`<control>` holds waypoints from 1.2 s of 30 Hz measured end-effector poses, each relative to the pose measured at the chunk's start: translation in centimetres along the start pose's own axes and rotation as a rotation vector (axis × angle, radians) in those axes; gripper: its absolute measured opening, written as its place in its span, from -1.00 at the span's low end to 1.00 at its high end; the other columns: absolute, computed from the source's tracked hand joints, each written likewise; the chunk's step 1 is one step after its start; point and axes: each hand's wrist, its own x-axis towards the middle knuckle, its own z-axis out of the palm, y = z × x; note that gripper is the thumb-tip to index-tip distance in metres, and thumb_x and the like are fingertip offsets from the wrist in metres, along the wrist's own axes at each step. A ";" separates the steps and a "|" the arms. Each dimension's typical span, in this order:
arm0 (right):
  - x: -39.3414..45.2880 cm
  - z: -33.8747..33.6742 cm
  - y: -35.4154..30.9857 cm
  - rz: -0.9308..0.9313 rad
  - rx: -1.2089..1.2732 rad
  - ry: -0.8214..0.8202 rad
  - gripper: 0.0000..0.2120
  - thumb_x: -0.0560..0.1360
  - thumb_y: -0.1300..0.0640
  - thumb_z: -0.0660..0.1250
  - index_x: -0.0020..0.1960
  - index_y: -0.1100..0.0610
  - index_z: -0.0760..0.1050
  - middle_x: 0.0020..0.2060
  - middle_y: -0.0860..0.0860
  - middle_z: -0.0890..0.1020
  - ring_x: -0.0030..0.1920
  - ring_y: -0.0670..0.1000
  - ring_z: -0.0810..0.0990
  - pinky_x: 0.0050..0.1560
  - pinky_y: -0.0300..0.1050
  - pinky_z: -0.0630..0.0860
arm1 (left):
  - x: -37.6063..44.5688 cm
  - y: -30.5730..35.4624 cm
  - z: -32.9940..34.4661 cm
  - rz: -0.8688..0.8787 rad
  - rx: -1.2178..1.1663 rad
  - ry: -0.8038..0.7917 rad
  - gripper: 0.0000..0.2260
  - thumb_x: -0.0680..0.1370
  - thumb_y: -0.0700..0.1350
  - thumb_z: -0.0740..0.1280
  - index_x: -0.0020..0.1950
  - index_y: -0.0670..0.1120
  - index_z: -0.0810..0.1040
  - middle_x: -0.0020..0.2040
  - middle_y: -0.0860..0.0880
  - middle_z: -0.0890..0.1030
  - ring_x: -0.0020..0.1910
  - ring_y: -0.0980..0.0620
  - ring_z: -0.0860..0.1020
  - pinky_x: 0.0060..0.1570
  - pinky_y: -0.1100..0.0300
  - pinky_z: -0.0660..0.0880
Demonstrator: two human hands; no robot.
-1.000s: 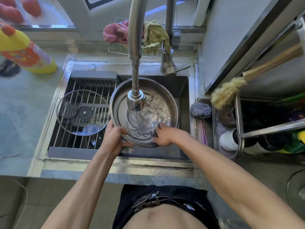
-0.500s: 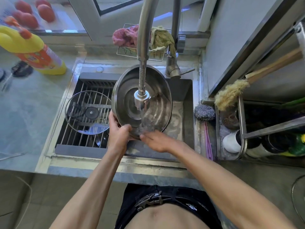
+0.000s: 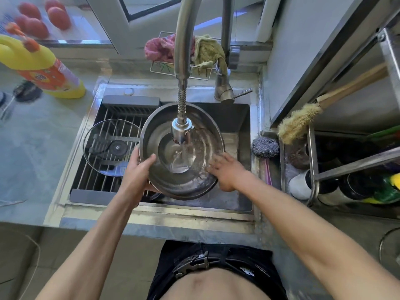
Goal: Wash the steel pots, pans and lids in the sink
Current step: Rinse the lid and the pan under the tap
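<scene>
Steel pan [image 3: 166, 180] — left hand [image 3: 138, 169] grips, right hand [image 3: 225, 172] seemingly rubs.

One steel pan [image 3: 173, 182] sits under one tap [image 3: 181, 131], beside one glass lid [image 3: 112, 147] on one rack [image 3: 91, 180]. Two cloths [image 3: 160, 48] hang behind. One yellow bottle [image 3: 41, 68], one scourer [image 3: 265, 147], one brush [image 3: 298, 123] and about four tomatoes [image 3: 58, 17] show.

grey countertop [image 3: 32, 152], window frame [image 3: 104, 22], daylight
</scene>
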 end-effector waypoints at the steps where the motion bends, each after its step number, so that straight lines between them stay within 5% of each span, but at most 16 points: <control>1: 0.3 -0.1 0.7 0.017 -0.034 0.036 -0.30 0.57 0.08 0.21 0.63 0.00 0.00 0.62 0.05 -0.06 0.61 0.08 -0.16 0.57 0.18 -0.22 | 0.4 0.2 -0.3 -0.008 0.033 -0.001 -0.73 0.68 -0.13 0.27 0.35 0.12 0.45 0.07 -0.03 0.68 -0.08 -0.11 0.72 -0.37 -0.11 0.63; 6: 0.8 -0.2 2.5 -0.103 0.038 0.286 -0.58 0.56 0.14 0.26 0.40 -0.05 0.47 0.44 -0.05 0.44 0.57 0.03 0.16 0.55 0.16 -0.19 | 2.5 2.0 -2.1 -0.065 0.082 0.056 -0.93 0.62 -0.10 0.28 0.09 -0.01 0.49 -0.20 -0.05 0.57 -0.40 0.05 0.58 -0.36 0.14 0.44; 9: 0.3 1.0 2.1 -0.205 0.054 0.403 -0.71 0.56 0.18 0.25 0.21 -0.03 0.62 0.17 -0.06 0.66 0.35 0.00 0.49 0.55 0.07 -0.17 | 2.6 2.4 -1.3 -0.038 0.056 0.068 -0.93 0.59 -0.13 0.28 0.02 0.03 0.51 -0.15 -0.03 0.58 -0.27 0.01 0.54 -0.34 0.16 0.40; 11: -0.1 2.1 1.1 -0.232 0.057 0.424 -0.73 0.55 0.24 0.24 0.12 0.03 0.64 0.06 -0.02 0.70 0.17 0.02 0.61 0.54 0.07 0.12 | 2.2 2.5 0.0 0.016 0.024 0.063 -0.76 0.55 -0.22 0.29 0.14 0.06 0.54 -0.04 -0.03 0.63 -0.12 -0.03 0.60 -0.29 0.12 0.50; 14: -0.7 3.1 -0.5 -0.228 0.159 0.455 -0.83 0.45 0.31 0.31 -0.10 0.10 0.62 -0.23 0.01 0.70 -0.18 0.08 0.66 -0.03 0.03 0.58 | 0.9 1.2 2.6 0.090 -0.046 0.052 -0.36 0.43 -0.33 0.33 0.45 0.11 0.39 0.19 -0.04 0.62 0.11 -0.07 0.64 -0.01 -0.03 0.64; 16: -1.2 2.7 -1.6 -0.235 0.223 0.531 -0.88 0.32 0.32 0.42 -0.24 0.11 0.57 -0.41 0.02 0.65 -0.40 0.07 0.63 -0.39 -0.17 0.44 | -0.7 -0.4 4.1 0.070 -0.031 0.064 -0.14 0.37 -0.28 0.36 0.56 0.27 0.16 0.39 -0.03 0.49 0.25 -0.12 0.58 0.16 -0.20 0.60; 18: -1.5 2.4 -2.2 -0.263 0.251 0.623 -0.88 0.28 0.27 0.44 -0.32 0.11 0.53 -0.51 0.03 0.59 -0.53 0.07 0.57 -0.49 -0.22 0.29 | -2.0 -1.9 5.4 0.036 -0.044 0.058 -0.10 0.41 -0.26 0.32 0.55 0.41 0.03 0.51 0.02 0.37 0.31 -0.13 0.53 0.16 -0.31 0.57; 20: -1.4 2.6 -2.8 -0.250 0.289 0.651 -0.88 0.45 0.21 0.40 -0.26 0.13 0.54 -0.44 0.05 0.63 -0.46 0.11 0.61 -0.45 -0.17 0.33 | -1.7 -1.9 5.5 0.008 -0.047 0.074 -0.14 0.40 -0.30 0.28 0.51 0.42 0.13 0.46 0.02 0.43 0.26 -0.17 0.57 0.09 -0.36 0.58; 23: -1.9 2.2 -2.4 -0.131 0.378 0.464 -0.87 0.59 0.05 0.34 -0.07 0.08 0.59 -0.18 0.04 0.70 -0.18 0.12 0.67 -0.23 -0.03 0.55 | -0.5 0.4 4.1 -0.063 -0.012 0.048 -0.31 0.38 -0.39 0.21 0.39 0.21 0.39 0.16 -0.12 0.62 -0.09 -0.30 0.69 -0.22 -0.36 0.63; 25: -2.4 1.6 -1.7 -0.071 0.333 0.349 -0.88 0.56 0.16 0.32 0.04 0.05 0.62 -0.08 0.05 0.69 -0.04 0.13 0.65 -0.04 0.00 0.58 | 0.2 2.1 2.5 -0.124 0.041 0.011 -0.42 0.41 -0.39 0.22 0.32 0.11 0.48 -0.02 -0.16 0.66 -0.24 -0.25 0.68 -0.28 -0.29 0.64; 30: -2.9 -1.0 -2.7 -0.133 0.229 0.289 -0.76 0.57 0.22 0.28 0.17 0.04 0.60 -0.06 0.05 0.68 -0.01 0.08 0.64 -0.02 -0.11 0.50 | 0.3 2.4 2.5 -0.104 0.064 0.097 -0.55 0.50 -0.32 0.28 0.32 0.07 0.43 0.16 -0.13 0.61 -0.08 -0.08 0.64 -0.29 -0.07 0.66; 33: -3.1 -2.8 -3.8 -0.163 0.201 0.314 -0.85 0.56 0.15 0.32 0.12 0.09 0.56 -0.02 0.07 0.68 0.02 0.11 0.64 -0.12 -0.13 0.38 | -0.9 0.4 4.5 -0.108 -0.007 0.045 -0.41 0.48 -0.38 0.26 0.31 0.21 0.30 0.14 -0.05 0.56 0.02 -0.17 0.63 -0.23 -0.31 0.65; 36: -4.1 -2.8 -3.5 -0.167 0.353 0.335 -0.84 0.56 0.07 0.35 0.11 0.07 0.48 -0.09 0.08 0.65 -0.04 0.13 0.63 -0.14 -0.08 0.45 | -0.1 0.2 4.5 -0.239 -0.102 0.031 -0.55 0.48 -0.36 0.26 0.29 0.01 0.36 0.06 -0.16 0.56 -0.08 -0.21 0.61 -0.31 -0.30 0.62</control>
